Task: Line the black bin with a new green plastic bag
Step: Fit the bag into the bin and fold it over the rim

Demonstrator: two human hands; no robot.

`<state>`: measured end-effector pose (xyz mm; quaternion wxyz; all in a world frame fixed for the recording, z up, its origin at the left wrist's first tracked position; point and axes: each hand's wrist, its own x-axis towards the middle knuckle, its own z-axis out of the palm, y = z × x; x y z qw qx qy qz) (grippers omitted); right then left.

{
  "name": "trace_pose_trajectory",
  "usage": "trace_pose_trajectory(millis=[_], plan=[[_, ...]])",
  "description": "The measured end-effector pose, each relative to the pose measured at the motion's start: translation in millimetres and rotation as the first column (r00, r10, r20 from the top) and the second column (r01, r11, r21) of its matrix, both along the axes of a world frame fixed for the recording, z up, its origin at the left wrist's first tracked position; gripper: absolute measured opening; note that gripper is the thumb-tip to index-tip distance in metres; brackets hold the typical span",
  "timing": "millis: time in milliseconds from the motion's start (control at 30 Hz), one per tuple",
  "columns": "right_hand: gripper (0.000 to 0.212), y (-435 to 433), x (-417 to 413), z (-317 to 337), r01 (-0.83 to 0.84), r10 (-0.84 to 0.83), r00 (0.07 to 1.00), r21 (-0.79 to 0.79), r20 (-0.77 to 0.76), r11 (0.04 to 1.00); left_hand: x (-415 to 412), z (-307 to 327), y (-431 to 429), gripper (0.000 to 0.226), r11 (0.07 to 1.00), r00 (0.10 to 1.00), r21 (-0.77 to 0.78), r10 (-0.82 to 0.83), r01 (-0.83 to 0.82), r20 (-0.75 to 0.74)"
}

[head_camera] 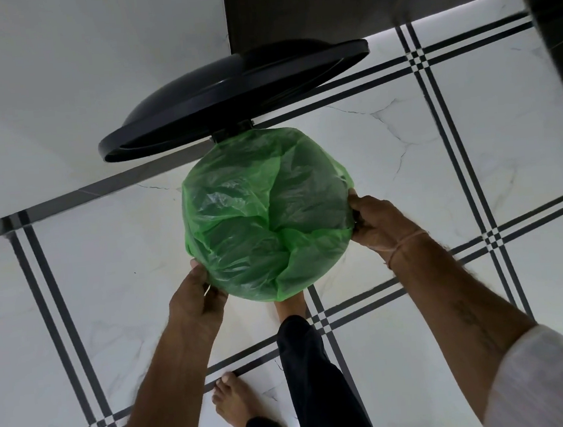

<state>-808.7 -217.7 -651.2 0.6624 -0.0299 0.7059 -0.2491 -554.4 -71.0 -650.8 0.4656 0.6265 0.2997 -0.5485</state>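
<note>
The tiled floor (91, 283) is spreading wide and open around the bin on its left and right sides. The black lid (227, 91) is standing raised on its hinge at the far side, close to the wall (52, 63). The bin is standing upright with its mouth facing up at the camera, and the green bag (266, 214) is stretching over its round rim and hiding the bin almost entirely. The left hand (195, 297) is gripping the bag at the near-left edge; the right hand (377, 221) is closing on the right edge. A foot (291, 307) is pressing just under the near edge.
</note>
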Motion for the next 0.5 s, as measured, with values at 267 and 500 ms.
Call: trace_pose_trajectory(millis=[267, 500], plan=[[0.025, 15.4, -5.8, -10.8, -0.03, 0.023, 0.997, -0.099, -0.073, 0.995, 5.7, -11.7, 3.2, 0.031, 0.998, 0.989, 0.011, -0.058, 0.06, -0.137], [0.033, 14.9, 10.0, -5.9, -0.025, 0.021, 0.999, -0.082, -0.043, 0.996, -15.0, 4.0, -7.1, 0.046, 0.999, 1.0, -0.031, 0.024, -0.024, 0.006]])
